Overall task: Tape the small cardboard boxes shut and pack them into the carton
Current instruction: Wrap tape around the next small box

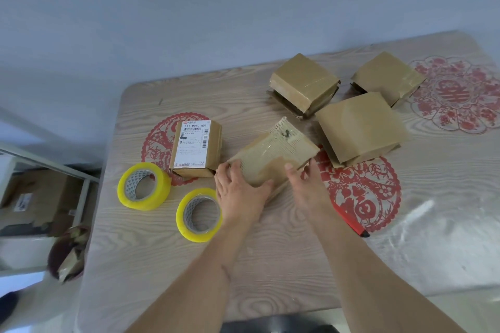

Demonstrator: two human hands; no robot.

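Box (273,154) lay mid-worktop (270,265), left hand (238,192) and right hand (308,186) gripping its near corners; squaring the flaps flush before reaching for tape (198,215) seemed wise.

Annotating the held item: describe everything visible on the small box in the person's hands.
The small cardboard box is brown, its top covered in glossy clear tape over a torn pale label remnant with a dark mark. It sits tilted at an angle on the wood-grain table, between the labelled box and a larger taped one. The left hand grips its near-left corner; the right hand holds its near-right side.
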